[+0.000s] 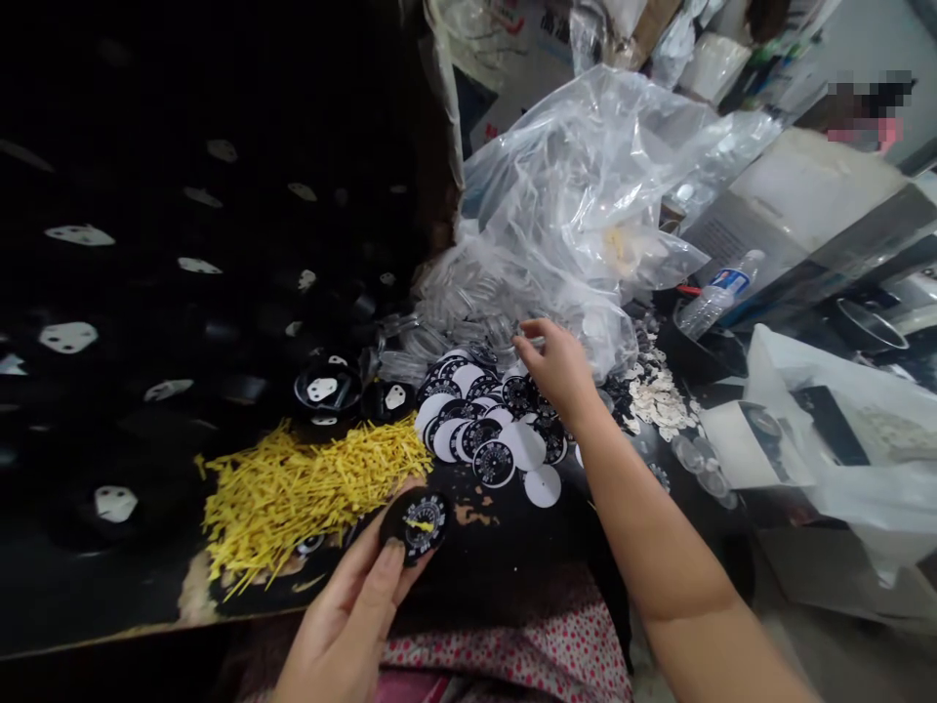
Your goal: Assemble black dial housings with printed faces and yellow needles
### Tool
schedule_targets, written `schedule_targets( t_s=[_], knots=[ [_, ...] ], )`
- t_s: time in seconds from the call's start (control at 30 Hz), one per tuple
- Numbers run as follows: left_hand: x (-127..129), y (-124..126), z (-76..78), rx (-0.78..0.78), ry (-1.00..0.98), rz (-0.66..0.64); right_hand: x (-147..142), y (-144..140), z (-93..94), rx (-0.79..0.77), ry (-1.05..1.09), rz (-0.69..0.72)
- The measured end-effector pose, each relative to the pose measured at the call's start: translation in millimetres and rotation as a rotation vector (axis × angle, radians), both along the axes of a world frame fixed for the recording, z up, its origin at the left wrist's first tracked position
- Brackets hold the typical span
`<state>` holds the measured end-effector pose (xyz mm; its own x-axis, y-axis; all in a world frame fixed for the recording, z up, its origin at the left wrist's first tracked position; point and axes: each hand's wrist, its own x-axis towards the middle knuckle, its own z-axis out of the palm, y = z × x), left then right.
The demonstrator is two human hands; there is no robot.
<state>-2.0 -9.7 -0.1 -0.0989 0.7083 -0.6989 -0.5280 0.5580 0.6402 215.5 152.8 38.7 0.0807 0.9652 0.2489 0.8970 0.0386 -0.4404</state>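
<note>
Close by, yellow-pointered dial (pixel 428 516) in left fingers (pixel 382 582)

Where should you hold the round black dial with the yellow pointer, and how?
Probably by the outer rim of the black dial, from the near side, as the left hand does: the round edge gives a grip without touching the yellow pointer in the middle of its upturned face.

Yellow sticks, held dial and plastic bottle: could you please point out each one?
Yellow sticks (pixel 311 493), head view: middle of the pile.
Held dial (pixel 423 517), head view: near the centre of its face.
Plastic bottle (pixel 728 283), head view: its blue label.
</note>
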Motion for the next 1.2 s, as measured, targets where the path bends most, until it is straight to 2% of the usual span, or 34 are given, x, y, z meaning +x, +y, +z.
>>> schedule_targets(
  t_s=[0.07, 0.13, 0.23, 0.33, 0.4, 0.5, 0.6, 0.7, 0.77, 0.83, 0.9, 0.97, 1.07, 1.2],
  knots=[
    [0.6, -1.2, -5.6, 0.010, -0.013, -0.008, 6.2, 24.9, -5.7, -0.006, -0.029, 0.018],
    [-1.0, -3.0, -11.8, 0.046, -0.038, -0.012, 10.2, 37.2, -9.3, 0.000, -0.045, 0.039],
    [-3.2, -3.0, -14.0, 0.072, -0.080, -0.006, 15.5, 31.3, -7.3, 0.045, -0.041, 0.034],
    [-1.4, 3.2, -5.8, 0.039, -0.133, 0.063, 9.2, -3.5, 0.4, 0.119, -0.021, 0.017],
    [1.2, 9.6, 1.6, 0.026, -0.226, 0.076, -7.2, -39.2, 3.3, 0.155, -0.003, 0.099],
    [3.4, 17.4, 8.7, 0.046, -0.388, 0.031, -39.1, -94.6, 2.8, 0.170, -0.043, 0.516],
    [2.8, 18.2, 9.1, 0.092, -0.405, 0.025, -59.4, -128.8, 2.6, 0.151, -0.094, 0.665],
    [1.7, 12.2, 4.9, 0.165, -0.306, -0.014, -64.9, -135.1, 5.5, 0.152, -0.031, 0.666],
    [1.8, 6.3, 0.4, 0.245, -0.214, -0.101, -66.7, -130.2, 7.8, 0.108, 0.072, 0.588],
    [2.6, 0.6, -3.6, 0.350, -0.088, -0.213, -70.4, -123.9, 8.2, -0.002, 0.168, 0.477],
    [3.5, -4.0, -5.2, 0.455, 0.056, -0.313, -76.3, -119.3, 6.3, -0.103, 0.191, 0.403],
    [3.5, -7.0, -3.8, 0.516, 0.169, -0.392, -82.9, -117.7, 3.2, -0.113, 0.169, 0.389],
    [0.8, -9.4, -0.3, 0.555, 0.253, -0.437, -90.8, -119.3, -0.6, -0.059, 0.169, 0.388],
    [-4.5, -11.8, 1.3, 0.564, 0.316, -0.429, -96.8, -121.7, -4.5, -0.034, 0.228, 0.399]
  ],
)
